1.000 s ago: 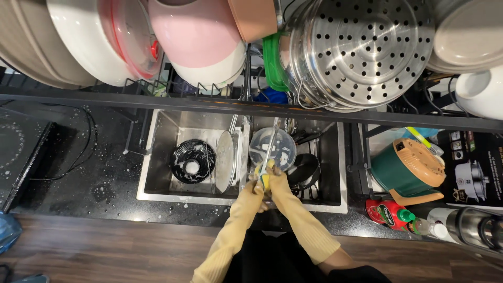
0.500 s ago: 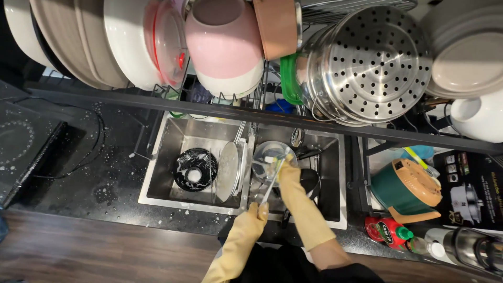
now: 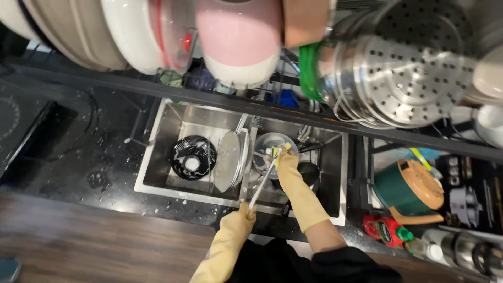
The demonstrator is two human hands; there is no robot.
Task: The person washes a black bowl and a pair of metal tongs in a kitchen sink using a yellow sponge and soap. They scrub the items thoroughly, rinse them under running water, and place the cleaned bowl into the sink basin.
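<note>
Head view looks straight down on you at a steel sink [image 3: 157, 181] set in a black counter [image 3: 78, 157]. Both your hands wear yellow rubber gloves. Your left hand [image 3: 242, 215] is closed round the near end of a long thin utensil [image 3: 263, 181], a pale rod that slants up and away from you over the sink's front edge. Your right hand [image 3: 285, 157] is closed at the rod's far end, against a clear glass bowl [image 3: 270, 149] that sits over the sink's right half; whether it grips the bowl's rim or only the rod, you cannot tell from the blur. Something small and yellow shows at those fingertips.

Just right of that hand, lower in the basin, lies a dark pan [image 3: 310, 172]. In the sink's left half rests a round black dish [image 3: 193, 157] with suds on it, and a lid [image 3: 229, 160] stands on edge between it and the bowl.

Overhead, a rack holds white plates [image 3: 131, 31], a pink bowl [image 3: 238, 36] and a perforated steel steamer [image 3: 406, 68]. On the counter to your right sit a green jar [image 3: 403, 191] with an orange lid and a red bottle [image 3: 385, 230].
</note>
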